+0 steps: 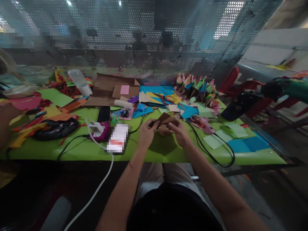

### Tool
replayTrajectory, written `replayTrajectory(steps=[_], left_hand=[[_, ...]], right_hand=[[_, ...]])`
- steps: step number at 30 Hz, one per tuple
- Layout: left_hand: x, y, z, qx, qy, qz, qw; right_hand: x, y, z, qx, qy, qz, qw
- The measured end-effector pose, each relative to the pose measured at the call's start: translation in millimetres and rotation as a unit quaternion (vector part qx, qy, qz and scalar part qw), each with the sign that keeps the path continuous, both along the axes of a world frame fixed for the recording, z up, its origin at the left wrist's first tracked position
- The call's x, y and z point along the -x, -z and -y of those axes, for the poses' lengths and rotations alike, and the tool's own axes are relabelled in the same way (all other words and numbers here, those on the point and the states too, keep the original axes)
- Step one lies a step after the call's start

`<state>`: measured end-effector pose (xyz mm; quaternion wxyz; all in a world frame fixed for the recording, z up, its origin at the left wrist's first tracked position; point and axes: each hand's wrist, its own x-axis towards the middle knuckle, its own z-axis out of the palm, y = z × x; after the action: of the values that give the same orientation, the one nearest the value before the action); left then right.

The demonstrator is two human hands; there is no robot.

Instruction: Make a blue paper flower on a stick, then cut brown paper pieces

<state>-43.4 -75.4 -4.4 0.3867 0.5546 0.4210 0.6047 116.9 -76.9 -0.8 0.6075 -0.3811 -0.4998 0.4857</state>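
Between my two hands, a little above the green tabletop (137, 150), is a piece of folded brown paper (164, 118). Its left edge is pinched by my left hand (148, 130), thumb on top. My right hand (180, 130) grips the other side with bent fingers. A lighter tan flap of the paper hangs below, near the right fingertips. Just left of my hands lies a blurred-out phone (117, 138) with a white cable. Blue paper (142, 112) and other paper scraps lie beyond my hands.
Paper cones (192, 88) stand clustered at the back right. A purple power socket (100, 131) with black cords sits left. A black cable (223, 165) loops over the front edge at right. Cardboard (102, 86) leans at the back. Another person's arm (9, 118) reaches in at far left.
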Motion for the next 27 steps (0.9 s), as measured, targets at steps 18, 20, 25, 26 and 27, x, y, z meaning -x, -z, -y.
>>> replayTrajectory(steps=[18, 20, 25, 26, 27], left_hand=[[-7.6, 4.5, -6.3, 0.041, 0.045, 0.068, 0.996], [-3.9, 5.9, -8.0, 0.040, 0.028, 0.069, 0.996], [5.4, 7.6, -7.9, 0.009, -0.070, 0.042, 0.997], [5.3, 7.9, -6.8, -0.003, -0.074, 0.020, 0.997], [4.5, 8.3, -5.5, -0.017, -0.071, -0.005, 0.997]], right_hand=[[-6.0, 3.9, -11.2, 0.017, 0.110, -0.082, 0.990], [-13.0, 4.6, -14.7, 0.004, 0.139, -0.093, 0.986], [-21.7, 0.7, -16.1, -0.019, 0.169, -0.096, 0.981], [-20.0, -0.6, -14.5, -0.022, 0.156, -0.081, 0.984], [-17.4, -1.6, -12.7, -0.026, 0.139, -0.058, 0.988]])
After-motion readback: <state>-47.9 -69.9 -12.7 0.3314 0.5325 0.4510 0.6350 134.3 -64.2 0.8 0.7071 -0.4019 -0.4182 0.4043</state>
